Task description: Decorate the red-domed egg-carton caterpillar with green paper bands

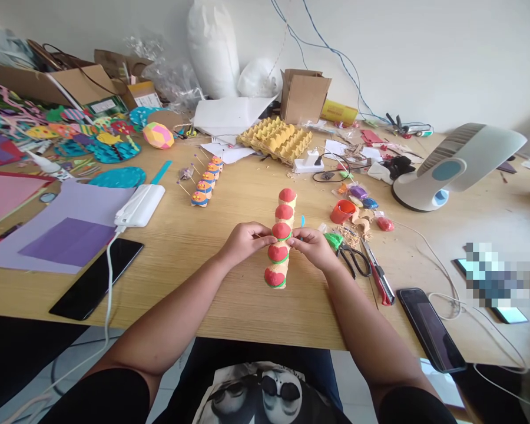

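Shirt (256, 394), 6 o'clock from the red-domed strip (282, 229): printed front, cut off below.
Phone (433, 330), 4 o'clock: lies on the table.
Masked phone (510, 315), between 3 and 4: screen mostly hidden by blocks.
Scissors (357, 261), between 3 and 4: handles show, blades hard to make out.
Left hand (247, 242), 9 o'clock: thumb and finger pinch the strip by its middle dome, the rest partly hidden.
Right hand (313, 244), 3 o'clock: pinches the opposite edge.
Strip: between both hands; table contact unclear.
Cardboard box (77, 83), 10 o'clock: cut off leftward.
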Action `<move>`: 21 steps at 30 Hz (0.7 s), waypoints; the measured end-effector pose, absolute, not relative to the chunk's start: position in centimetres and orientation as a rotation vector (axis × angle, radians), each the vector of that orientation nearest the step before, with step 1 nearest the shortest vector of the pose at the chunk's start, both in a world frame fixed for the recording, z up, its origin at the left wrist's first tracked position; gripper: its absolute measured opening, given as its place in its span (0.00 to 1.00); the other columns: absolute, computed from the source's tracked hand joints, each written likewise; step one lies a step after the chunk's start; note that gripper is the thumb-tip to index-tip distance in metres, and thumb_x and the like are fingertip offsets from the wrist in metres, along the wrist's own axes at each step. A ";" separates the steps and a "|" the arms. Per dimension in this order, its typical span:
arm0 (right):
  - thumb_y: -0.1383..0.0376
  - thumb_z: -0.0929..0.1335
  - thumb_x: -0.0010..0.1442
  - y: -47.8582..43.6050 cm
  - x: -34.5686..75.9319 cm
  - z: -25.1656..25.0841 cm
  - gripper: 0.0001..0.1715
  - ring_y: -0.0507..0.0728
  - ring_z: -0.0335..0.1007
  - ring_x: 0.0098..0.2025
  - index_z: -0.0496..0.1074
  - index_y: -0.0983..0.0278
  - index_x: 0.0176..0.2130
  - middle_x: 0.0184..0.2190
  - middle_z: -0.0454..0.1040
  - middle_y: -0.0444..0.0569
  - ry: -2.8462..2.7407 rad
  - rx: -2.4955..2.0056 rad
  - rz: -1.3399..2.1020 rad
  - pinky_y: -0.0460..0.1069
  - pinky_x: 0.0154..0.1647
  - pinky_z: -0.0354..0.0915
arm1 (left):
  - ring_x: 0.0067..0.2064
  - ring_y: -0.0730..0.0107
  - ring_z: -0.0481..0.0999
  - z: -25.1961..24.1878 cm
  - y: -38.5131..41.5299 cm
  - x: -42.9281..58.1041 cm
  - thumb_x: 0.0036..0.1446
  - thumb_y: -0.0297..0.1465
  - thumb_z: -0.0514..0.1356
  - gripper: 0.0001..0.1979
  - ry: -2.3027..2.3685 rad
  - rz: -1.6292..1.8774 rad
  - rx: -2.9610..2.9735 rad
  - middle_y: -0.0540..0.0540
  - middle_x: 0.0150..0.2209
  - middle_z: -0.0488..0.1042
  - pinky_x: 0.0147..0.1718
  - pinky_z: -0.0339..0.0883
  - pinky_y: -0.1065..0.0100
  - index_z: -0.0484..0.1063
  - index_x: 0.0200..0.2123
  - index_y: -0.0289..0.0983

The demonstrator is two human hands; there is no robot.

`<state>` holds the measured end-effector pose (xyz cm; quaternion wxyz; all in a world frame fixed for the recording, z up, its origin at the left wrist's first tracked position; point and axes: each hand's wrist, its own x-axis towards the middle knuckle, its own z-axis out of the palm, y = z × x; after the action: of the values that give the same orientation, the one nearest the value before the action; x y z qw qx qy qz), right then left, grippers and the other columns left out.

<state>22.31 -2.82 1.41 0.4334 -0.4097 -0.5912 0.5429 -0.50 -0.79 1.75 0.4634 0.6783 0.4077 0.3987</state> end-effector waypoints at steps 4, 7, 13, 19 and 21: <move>0.48 0.76 0.54 -2.9 22.2 1.7 0.21 0.53 0.68 0.32 0.79 0.63 0.33 0.29 0.77 0.45 -1.557 -1.036 1.325 0.49 0.37 0.67 | 0.32 0.64 0.77 1.4 -0.7 -0.6 0.51 0.41 0.72 0.12 0.999 0.993 1.750 0.45 0.31 0.82 0.32 0.66 0.68 0.84 0.31 0.38; 0.48 0.75 0.56 -3.0 22.2 2.0 0.21 0.53 0.68 0.32 0.79 0.63 0.33 0.29 0.76 0.45 -1.584 -1.037 1.308 0.49 0.37 0.66 | 0.32 0.64 0.77 1.4 -0.7 -0.7 0.53 0.41 0.70 0.12 1.012 0.967 1.794 0.45 0.31 0.82 0.32 0.65 0.67 0.84 0.32 0.38; 0.50 0.76 0.55 -3.2 22.1 1.9 0.19 0.52 0.66 0.31 0.79 0.63 0.32 0.28 0.74 0.43 -1.523 -1.001 1.374 0.48 0.36 0.64 | 0.32 0.65 0.75 2.1 -0.8 -0.5 0.51 0.42 0.72 0.13 0.995 1.006 1.756 0.46 0.30 0.80 0.33 0.65 0.67 0.83 0.29 0.38; 0.48 0.78 0.52 -3.0 22.2 1.3 0.21 0.51 0.63 0.29 0.79 0.62 0.34 0.27 0.73 0.43 -1.383 -1.003 1.404 0.48 0.34 0.63 | 0.41 0.59 0.80 1.7 -1.2 0.2 0.51 0.43 0.72 0.17 0.819 0.969 1.381 0.43 0.37 0.83 0.41 0.71 0.64 0.83 0.38 0.36; 0.48 0.78 0.51 -3.1 22.2 1.3 0.21 0.51 0.63 0.29 0.79 0.62 0.34 0.27 0.73 0.43 -1.362 -0.995 1.415 0.48 0.34 0.64 | 0.43 0.57 0.80 1.2 -1.4 0.6 0.51 0.42 0.72 0.17 0.738 0.964 1.244 0.42 0.38 0.83 0.44 0.72 0.62 0.83 0.39 0.36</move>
<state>22.17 -3.07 1.27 0.4527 -0.4028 -0.5517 0.5731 0.62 -1.43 1.16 0.6453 0.5466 0.3244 0.4237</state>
